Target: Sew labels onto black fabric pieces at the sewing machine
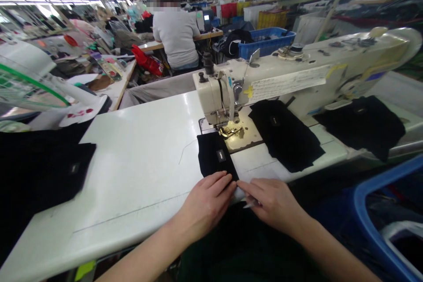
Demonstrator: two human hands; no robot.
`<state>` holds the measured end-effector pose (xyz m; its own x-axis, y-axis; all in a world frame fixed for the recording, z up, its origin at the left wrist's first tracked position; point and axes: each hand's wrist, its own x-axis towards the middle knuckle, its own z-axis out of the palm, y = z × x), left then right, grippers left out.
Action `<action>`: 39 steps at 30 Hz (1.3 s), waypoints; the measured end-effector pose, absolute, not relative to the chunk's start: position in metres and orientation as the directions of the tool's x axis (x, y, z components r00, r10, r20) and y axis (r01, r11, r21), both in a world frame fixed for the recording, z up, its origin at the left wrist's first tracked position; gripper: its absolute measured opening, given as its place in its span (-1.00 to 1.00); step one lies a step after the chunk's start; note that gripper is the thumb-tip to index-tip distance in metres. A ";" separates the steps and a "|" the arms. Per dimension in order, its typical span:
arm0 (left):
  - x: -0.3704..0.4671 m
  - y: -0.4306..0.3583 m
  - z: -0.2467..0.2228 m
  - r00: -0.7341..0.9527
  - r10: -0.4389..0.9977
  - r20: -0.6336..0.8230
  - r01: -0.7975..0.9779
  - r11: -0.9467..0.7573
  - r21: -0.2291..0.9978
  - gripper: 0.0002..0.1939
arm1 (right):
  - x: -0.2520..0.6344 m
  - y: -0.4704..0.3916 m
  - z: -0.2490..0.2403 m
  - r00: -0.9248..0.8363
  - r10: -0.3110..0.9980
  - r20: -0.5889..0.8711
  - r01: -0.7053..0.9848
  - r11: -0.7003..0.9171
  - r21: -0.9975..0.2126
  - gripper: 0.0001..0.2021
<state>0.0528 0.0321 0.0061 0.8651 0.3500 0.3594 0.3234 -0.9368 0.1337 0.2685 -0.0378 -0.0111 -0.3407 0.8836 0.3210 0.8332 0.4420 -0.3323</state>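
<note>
A black fabric piece with a small woven label lies at the sewing machine's presser foot, its far end beside the needle area. My left hand bends over the near end of the cloth, fingers together and pressed on it; the thumb is hidden. At the near right corner, my right hand pinches the cloth edge between thumb and forefinger. Under its curled fingers pokes out a small pale pointed tool, too covered to name. The two hands almost touch at the fingertips.
Labelled black pieces lie right of the needle, on the machine bed's far right and in a stack at left. A blue basket stands at lower right. Behind the white table sits a person in grey.
</note>
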 end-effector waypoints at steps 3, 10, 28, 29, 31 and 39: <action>0.054 0.036 0.005 0.861 0.355 0.364 0.332 -0.935 0.125 -0.71 | 0.268 -0.034 -0.010 -0.334 0.890 0.311 0.834 0.433 -0.342 -0.71; 0.054 0.052 0.007 0.869 0.365 0.335 0.340 -0.931 0.132 -0.70 | 0.265 -0.016 -0.009 -0.300 0.916 0.268 0.847 0.384 -0.366 -0.69; 0.053 0.118 0.005 0.872 0.375 0.316 0.341 -0.926 0.160 -0.68 | 0.259 0.046 0.007 -0.211 0.974 0.080 0.910 0.225 -0.349 -0.68; 0.053 0.121 0.006 0.873 0.377 0.311 0.341 -0.926 0.164 -0.68 | 0.259 0.048 0.007 -0.207 0.975 0.078 0.912 0.221 -0.345 -0.66; 0.053 0.127 0.007 0.874 0.378 0.305 0.340 -0.925 0.172 -0.68 | 0.259 0.051 0.008 -0.201 0.977 0.074 0.916 0.214 -0.339 -0.63; 0.055 0.154 0.005 0.862 0.407 0.304 0.370 -0.913 0.174 -0.68 | 0.255 0.045 0.010 -0.199 0.979 0.053 0.919 0.205 -0.337 -0.63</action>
